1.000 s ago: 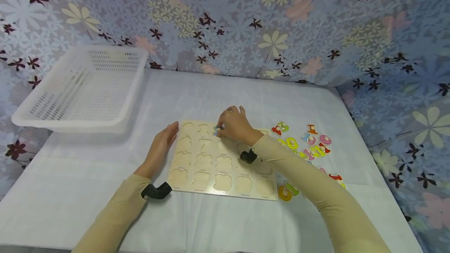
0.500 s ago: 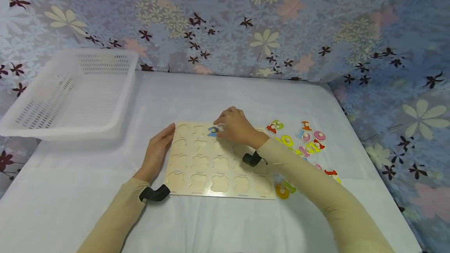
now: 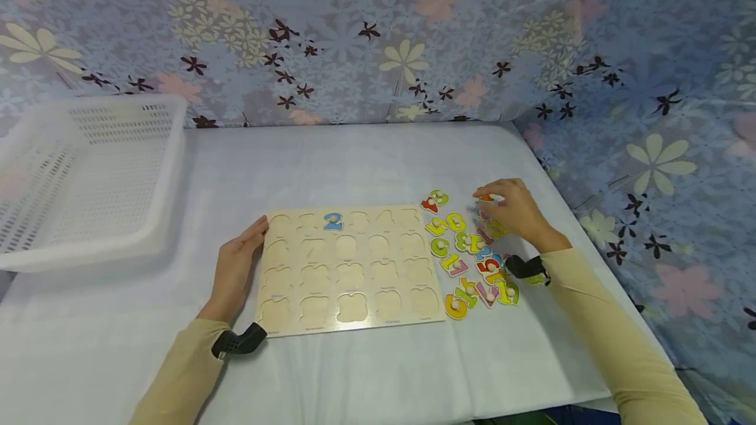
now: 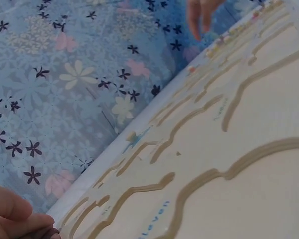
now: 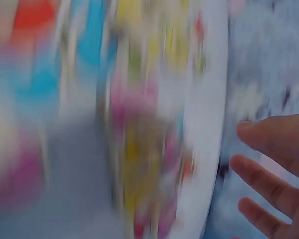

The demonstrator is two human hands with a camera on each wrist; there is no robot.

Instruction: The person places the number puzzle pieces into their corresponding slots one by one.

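Note:
A pale wooden number puzzle board point(image 3: 333, 277) lies on the white-covered table, its recesses bare except for a blue number 2 piece point(image 3: 333, 222) in the back row. My left hand point(image 3: 233, 274) rests along the board's left edge, fingers extended; in the left wrist view its fingertips point(image 4: 37, 221) meet the board's edge. To the right of the board, my right hand point(image 3: 514, 212) hovers over the far side of the scattered number pieces point(image 3: 455, 222). An orange-red piece point(image 3: 486, 198) shows beneath its fingers. The right wrist view shows spread fingers point(image 5: 269, 181) holding nothing, with blurred pieces beside them.
A white perforated plastic basket point(image 3: 177, 169) stands at the back left. Flowered cloth point(image 3: 331, 51) hangs behind the table and along its right side. Several number pieces, some overlapping, lie close against the board's right edge, including an orange piece point(image 3: 455, 307).
My right hand has let go of the blue 2 on the board and moved right to the loose pieces. The left hand stays at the board's edge. The head view has turned rightward.

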